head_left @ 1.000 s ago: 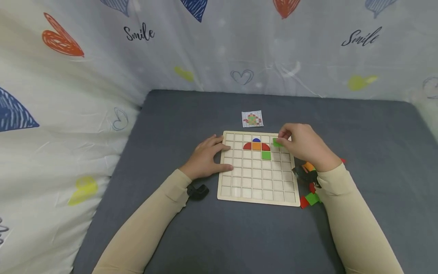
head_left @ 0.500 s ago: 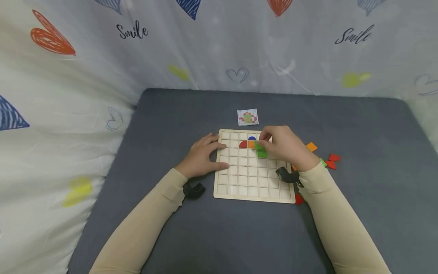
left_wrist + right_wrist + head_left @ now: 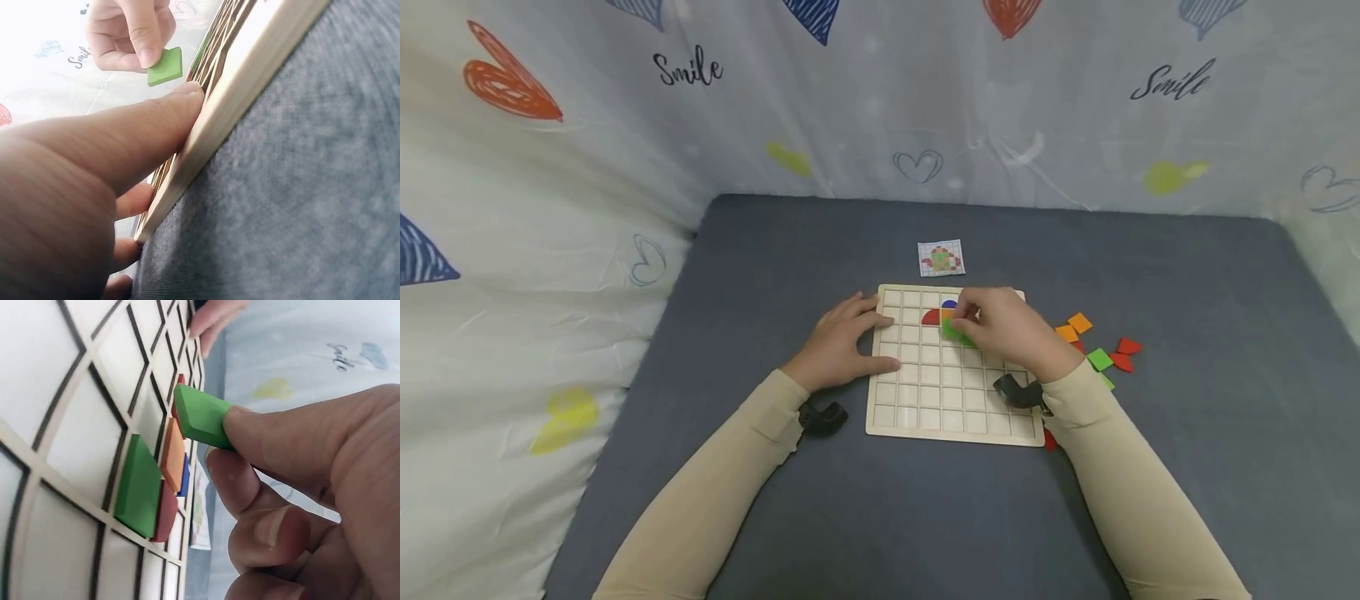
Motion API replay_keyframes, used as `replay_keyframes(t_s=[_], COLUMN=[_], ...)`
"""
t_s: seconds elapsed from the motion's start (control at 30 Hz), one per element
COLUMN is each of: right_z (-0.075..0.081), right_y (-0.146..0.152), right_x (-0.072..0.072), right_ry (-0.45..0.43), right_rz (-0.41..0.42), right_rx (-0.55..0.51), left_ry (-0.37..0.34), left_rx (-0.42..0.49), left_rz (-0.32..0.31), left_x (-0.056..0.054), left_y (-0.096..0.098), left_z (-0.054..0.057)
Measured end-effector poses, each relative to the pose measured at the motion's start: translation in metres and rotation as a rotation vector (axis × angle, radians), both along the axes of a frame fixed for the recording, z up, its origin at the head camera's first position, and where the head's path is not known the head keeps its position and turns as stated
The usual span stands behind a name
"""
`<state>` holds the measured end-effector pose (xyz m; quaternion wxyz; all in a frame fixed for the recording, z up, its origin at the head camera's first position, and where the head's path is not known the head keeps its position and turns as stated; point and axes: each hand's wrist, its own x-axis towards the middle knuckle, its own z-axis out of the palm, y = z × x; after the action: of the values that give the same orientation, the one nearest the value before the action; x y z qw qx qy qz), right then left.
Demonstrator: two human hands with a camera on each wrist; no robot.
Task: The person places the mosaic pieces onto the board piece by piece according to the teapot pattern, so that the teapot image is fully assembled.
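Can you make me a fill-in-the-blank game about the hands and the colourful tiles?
1. The right hand pinches a square tile coloured ____.
2. On the board, just beyond the orange tile, sits a half-round tile coloured ____.
3. The left hand touches the board's ____ edge (left or right).
4. Loose tiles lie on the table beside the board's ____ edge (left or right).

Missing words: green; blue; left; right.

A pale, creased curtain [image 3: 850, 117] printed with red, blue and yellow hearts [image 3: 516, 93] and "Smile" lettering [image 3: 688, 68] hangs behind and left of the dark grey counter [image 3: 820, 517].
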<state>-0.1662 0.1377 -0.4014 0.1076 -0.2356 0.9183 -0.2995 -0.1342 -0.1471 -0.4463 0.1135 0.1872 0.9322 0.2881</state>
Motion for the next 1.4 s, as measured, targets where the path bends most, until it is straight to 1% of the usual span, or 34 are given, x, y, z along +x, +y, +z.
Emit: replay_keyframes(t_s=[0.13, 0.23, 0.4, 0.7, 0.93, 1.2, 1.4], right_z=[-0.005, -0.006, -0.008, -0.010, -0.012, -0.016, -0.018], right_y=[-0.001, -0.001, -0.001, 0.000, -0.002, -0.003, -0.004], right_x=[0.000, 0.000, 0.000, 0.002, 0.000, -0.001, -0.002], right_ry=[-0.003, -0.005, -0.019, -0.009, 0.016, 0.021, 0.022], right_rz=[-0.001, -0.001, 0.004, 0.027, 0.055, 0.055, 0.047], right_rx=[0.032, 0.037, 0.035, 0.067, 0.076, 0.074, 0.072], left_ry=[0.000, 0.001, -0.003, -0.006, -0.005, -0.001, 0.002], left_rx=[0.004, 0.005, 0.001, -0.002, 0.003, 0.003, 0.007], left_rz=[-0.001, 0.001, 0.002, 0.000, 0.004, 0.003, 0.001], left_x=[0.001, 0.001, 0.000, -0.001, 0.000, 0.000, -0.001], left_y=[-0.001, -0.002, -0.001, 0.001, 0.000, -0.001, 0.000], left_z=[0.000, 0.000, 0.000, 0.000, 0.000, -0.003, -0.001])
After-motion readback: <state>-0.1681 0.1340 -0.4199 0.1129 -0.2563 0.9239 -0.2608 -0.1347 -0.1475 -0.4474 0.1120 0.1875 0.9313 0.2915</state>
